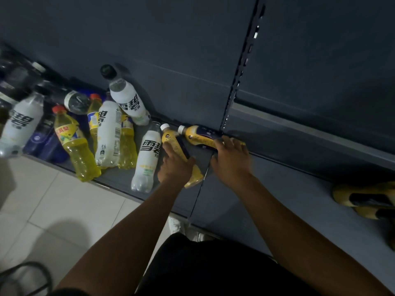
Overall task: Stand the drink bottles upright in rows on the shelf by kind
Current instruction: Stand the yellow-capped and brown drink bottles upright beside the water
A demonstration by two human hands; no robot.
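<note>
- The left hand was wrapped around the body of one yellow tea bottle, and the right hand lay clamped over a second tea bottle, both lying on the shelf beside the slotted upright.
- Left of that upright, white soda bottles and yellow juice bottles lay jumbled.
- Full, smooth plastic: likely weighty and slick, best gripped mid-body.

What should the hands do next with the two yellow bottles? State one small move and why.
Probably tip both upright. The left hand and right hand each grip a white-capped yellow bottle lying flat on the shelf, with bare shelf around them.
</note>
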